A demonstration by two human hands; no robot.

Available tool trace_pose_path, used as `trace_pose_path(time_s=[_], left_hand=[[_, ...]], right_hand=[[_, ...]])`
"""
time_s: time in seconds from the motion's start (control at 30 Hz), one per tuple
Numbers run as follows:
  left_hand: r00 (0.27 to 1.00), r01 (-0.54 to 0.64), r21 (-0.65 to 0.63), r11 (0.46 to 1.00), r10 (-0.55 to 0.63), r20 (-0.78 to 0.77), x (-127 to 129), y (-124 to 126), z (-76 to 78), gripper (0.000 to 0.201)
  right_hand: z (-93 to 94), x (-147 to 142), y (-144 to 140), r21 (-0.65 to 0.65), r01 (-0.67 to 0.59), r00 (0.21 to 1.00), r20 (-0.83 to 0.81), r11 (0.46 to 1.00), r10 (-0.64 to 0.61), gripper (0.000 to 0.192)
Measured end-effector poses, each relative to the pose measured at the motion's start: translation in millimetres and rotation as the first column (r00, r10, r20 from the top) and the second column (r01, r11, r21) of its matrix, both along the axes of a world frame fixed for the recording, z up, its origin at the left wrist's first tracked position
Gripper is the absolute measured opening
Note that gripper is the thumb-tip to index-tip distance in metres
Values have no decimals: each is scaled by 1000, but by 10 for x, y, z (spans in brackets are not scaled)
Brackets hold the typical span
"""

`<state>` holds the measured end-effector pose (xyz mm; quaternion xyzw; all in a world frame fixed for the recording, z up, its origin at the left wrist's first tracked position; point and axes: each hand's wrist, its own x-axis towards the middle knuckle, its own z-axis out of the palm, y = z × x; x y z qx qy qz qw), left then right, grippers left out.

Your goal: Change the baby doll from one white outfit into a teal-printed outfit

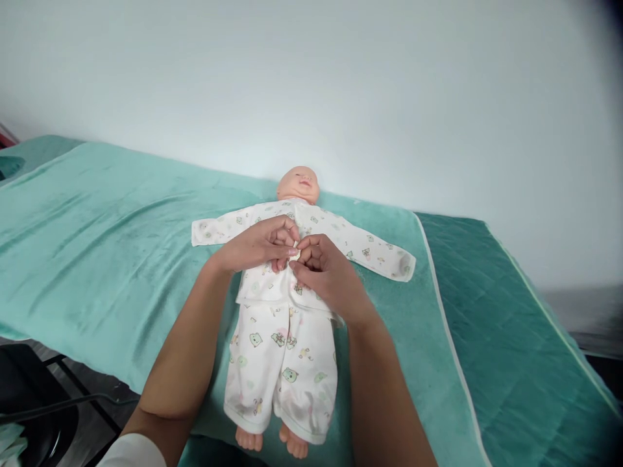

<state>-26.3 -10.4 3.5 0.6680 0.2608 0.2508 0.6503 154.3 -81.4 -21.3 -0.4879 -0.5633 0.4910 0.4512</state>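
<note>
White printed cotton baby top is pinched at the chest front by both hands: left hand and right hand are curled, fingertips meeting on the fabric at mid-chest (exact fastener can't be made out). The top is worn by a soft-bodied baby doll, laid on its back, sleeves spread out, matching printed trousers below, bare feet at the near edge. The doll is laid on a teal plush blanket, spread over a darker green quilted mattress.
</note>
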Motion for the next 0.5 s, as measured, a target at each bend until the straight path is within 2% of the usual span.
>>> trace_pose_path(time_s=[0.23, 0.5], left_hand=[[996, 93, -18, 996, -93, 9, -29, 56, -17, 23], [993, 117, 24, 993, -116, -36, -64, 41, 7, 20]], right_hand=[[17, 58, 15, -82, -96, 993, -76, 992, 90, 27], [18, 60, 4, -68, -90, 989, -122, 994, 81, 18]])
